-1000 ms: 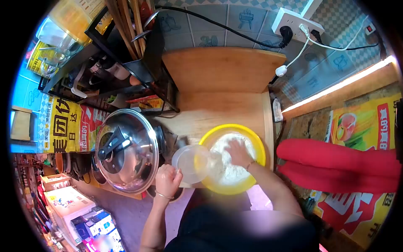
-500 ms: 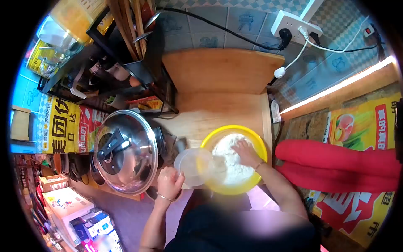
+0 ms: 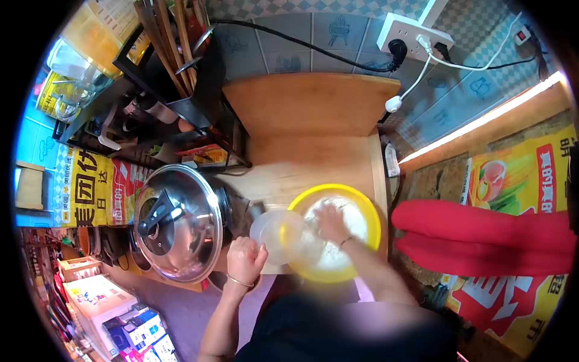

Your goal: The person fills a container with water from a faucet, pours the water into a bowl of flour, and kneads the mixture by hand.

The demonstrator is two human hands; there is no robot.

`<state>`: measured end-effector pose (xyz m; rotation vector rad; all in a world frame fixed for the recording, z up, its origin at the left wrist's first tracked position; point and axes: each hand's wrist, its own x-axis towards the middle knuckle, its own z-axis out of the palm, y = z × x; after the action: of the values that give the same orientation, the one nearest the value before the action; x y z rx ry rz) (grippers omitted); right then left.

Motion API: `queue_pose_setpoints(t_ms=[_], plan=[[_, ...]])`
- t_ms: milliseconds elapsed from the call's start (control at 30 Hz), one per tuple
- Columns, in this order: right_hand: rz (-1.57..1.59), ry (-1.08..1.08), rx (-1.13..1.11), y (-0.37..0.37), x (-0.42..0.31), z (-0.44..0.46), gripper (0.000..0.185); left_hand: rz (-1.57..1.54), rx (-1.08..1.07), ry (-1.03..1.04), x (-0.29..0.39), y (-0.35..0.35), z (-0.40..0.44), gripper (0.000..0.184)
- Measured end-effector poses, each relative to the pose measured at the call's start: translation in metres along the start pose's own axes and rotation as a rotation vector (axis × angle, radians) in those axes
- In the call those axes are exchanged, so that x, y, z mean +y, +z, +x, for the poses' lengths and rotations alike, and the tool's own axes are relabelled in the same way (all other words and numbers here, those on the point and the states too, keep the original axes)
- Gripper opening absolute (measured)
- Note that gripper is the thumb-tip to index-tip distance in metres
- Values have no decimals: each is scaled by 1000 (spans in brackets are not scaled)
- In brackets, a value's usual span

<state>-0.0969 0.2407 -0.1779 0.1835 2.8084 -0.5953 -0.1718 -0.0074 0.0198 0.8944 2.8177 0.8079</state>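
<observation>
A yellow bowl (image 3: 374, 232) holding white powder (image 3: 338, 256) stands on the wooden board (image 3: 271, 181). My right hand (image 3: 332, 222) is inside the bowl, its fingers spread on the powder. Closed around the near-left side of a clear plastic container (image 3: 276, 236), my left hand (image 3: 246, 257) keeps it tilted against the bowl's left rim. What the container holds is too blurred to tell.
A pan with a glass lid (image 3: 181, 223) is left of my left hand. Behind it stands a black rack (image 3: 205, 90) with chopsticks. Red cloth sleeves (image 3: 482, 238) lie at the right. A power strip (image 3: 413, 37) hangs on the tiled wall.
My right hand has moved left within the bowl, from the powder's upper right toward its left part. My left hand still holds the container at the rim. The view has shifted slightly.
</observation>
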Motion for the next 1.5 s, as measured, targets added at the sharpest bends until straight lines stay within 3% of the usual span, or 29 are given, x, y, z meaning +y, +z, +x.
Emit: queue_pose_setpoints(t_ms=[33,67,100,167,233,300,400,467,533,567,633,700,767,900,967,1000,1067,1100,1167,1233,1267,1300,1367,1400,1467,1500], plan=[[-100,-25,-50,10,-21,-11,47,-1,-1,-9,1,0,2,25],[-228,-214,-43,32,-23,-16,48,-1,5,-9,1,0,4,25],[-98,-360,10,21,-27,-41,46,4,17,-5,0,1,2,25],[-146,-484,-240,2,-10,-55,43,10,27,-1,-3,2,-1,25],[-239,-345,-337,-32,6,-41,51,-39,14,-24,-5,2,-4,25],[-184,-84,45,-20,11,-10,44,-46,26,-35,-7,4,-8,24],[62,-1,107,16,-33,14,45,-28,34,-44,-8,-3,-14,24],[-130,-131,-135,57,-58,-9,42,-17,34,-36,-9,-4,-13,24],[-195,-628,-157,63,-26,-46,40,-46,42,-93,-11,-5,-17,24],[-158,-648,-346,13,-24,-62,40,-51,35,-93,-13,-4,-17,24],[-298,-604,-458,-14,10,-63,42,-56,47,-74,-14,-1,-20,24],[-209,-363,-292,-60,21,-49,47,-73,40,-70,-12,0,-22,24],[194,-191,62,-47,33,-15,51,-81,48,-48,-11,-2,-22,24],[-47,35,-17,1,-33,-11,43,-48,-3,-77,-10,-4,-19,24],[108,-200,-65,29,-36,-37,40,-56,32,-65,-9,0,-17,24],[108,-196,-68,20,-34,-43,40,-59,28,-65,-8,1,-15,24],[-154,-472,-330,-14,-20,-61,39,-11,5,19,-5,0,-9,24],[-208,-427,-280,-2,6,-54,37,-10,-6,12,-5,2,-9,24],[-180,-205,-79,-49,0,-25,40,1,32,19,-5,4,-5,24],[112,-70,114,-13,-12,1,43,19,28,22,-7,4,-4,25],[116,104,93,48,-17,10,46,17,27,11,-7,3,-3,25],[-49,9,53,75,-28,-10,43,14,29,0,-7,3,-1,25],[-200,-308,-108,6,-65,-39,44,0,37,-15,-11,5,-1,25],[-196,-305,-115,6,-58,-46,44,-15,35,-30,-13,5,-4,24],[-207,-494,-297,-3,-20,-57,47,-56,32,-67,-17,4,-5,24],[-238,-434,-278,-9,-6,-46,47,-95,28,-106,-18,3,-7,24]])
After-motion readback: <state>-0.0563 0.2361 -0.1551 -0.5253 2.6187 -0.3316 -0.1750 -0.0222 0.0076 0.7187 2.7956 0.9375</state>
